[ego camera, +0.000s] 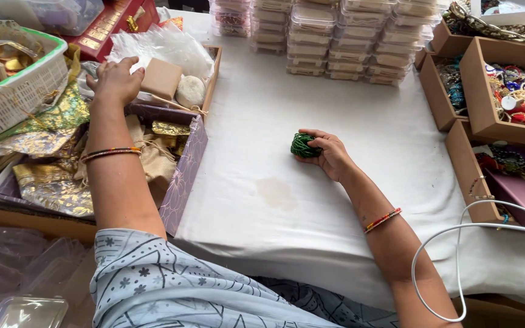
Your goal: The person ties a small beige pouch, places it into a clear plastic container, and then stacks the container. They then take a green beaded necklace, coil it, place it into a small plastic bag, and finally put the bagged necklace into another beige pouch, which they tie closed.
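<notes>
**Holding green bangles, reaching for a small box**

Resting on the white desk (pixel 335 200), the right hand (pixel 329 155) has its fingers closed around a green bangle stack (pixel 302 146). The left hand (pixel 115 82) lies spread, fingers just beside a small tan box (pixel 161 78) in the tray. I judge packing is starting; the box must next be gripped firmly.

I sit at a low table draped in a white cloth (pixel 335 200), lit evenly by soft daylight; a faint brownish stain (pixel 276 193) marks it near the middle. Behind the stain rise stacked clear plastic boxes (pixel 335 36); right of it stand brown cardboard trays (pixel 478 91); left, a white basket (pixel 13 91)
</notes>
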